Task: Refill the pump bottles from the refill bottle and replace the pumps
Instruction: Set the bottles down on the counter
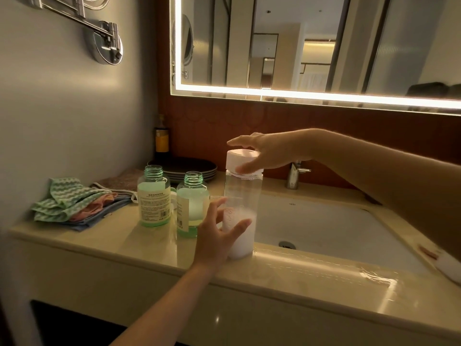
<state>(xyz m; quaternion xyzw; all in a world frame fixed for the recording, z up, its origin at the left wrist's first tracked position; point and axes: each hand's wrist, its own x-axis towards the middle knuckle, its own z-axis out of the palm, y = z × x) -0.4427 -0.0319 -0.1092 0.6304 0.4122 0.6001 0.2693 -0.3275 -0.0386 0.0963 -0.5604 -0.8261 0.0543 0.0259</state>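
1. Head view, the step: we judge that we are at the cap of the refill bottle (240, 208), either opening it to pour or closing it after; the picture does not say which. The bottle stands upright on the worktop (139, 242), at the near left edge of the sink (324, 228), with white liquid in its lower third.
2. To do it well, we should brace the bottle low and firmly against the worktop while the cap (240, 162) is turned, so the tall, light body does not tip toward the sink.
3. The two pump bottles (153, 196) (192, 204) stand just left of the refill bottle, close together, necks open, no pumps on them. Both hold green liquid well up their bodies. We cannot pick out the pumps with any certainty.
4. Keep the elbow clear of those open necks; a knock would spill them.
5. Left hand (217, 236): it reaches in from below, fingers spread and loosely curved around the bottle's lower part. We cannot tell whether they press on it or only hover.
6. Right hand (264, 153): the arm comes across over the sink, palm down on the cap, thumb on its front rim, fingers draped over the top, gripping it.
7. A pile of cloths (74, 203) lies further left of the pump bottles.
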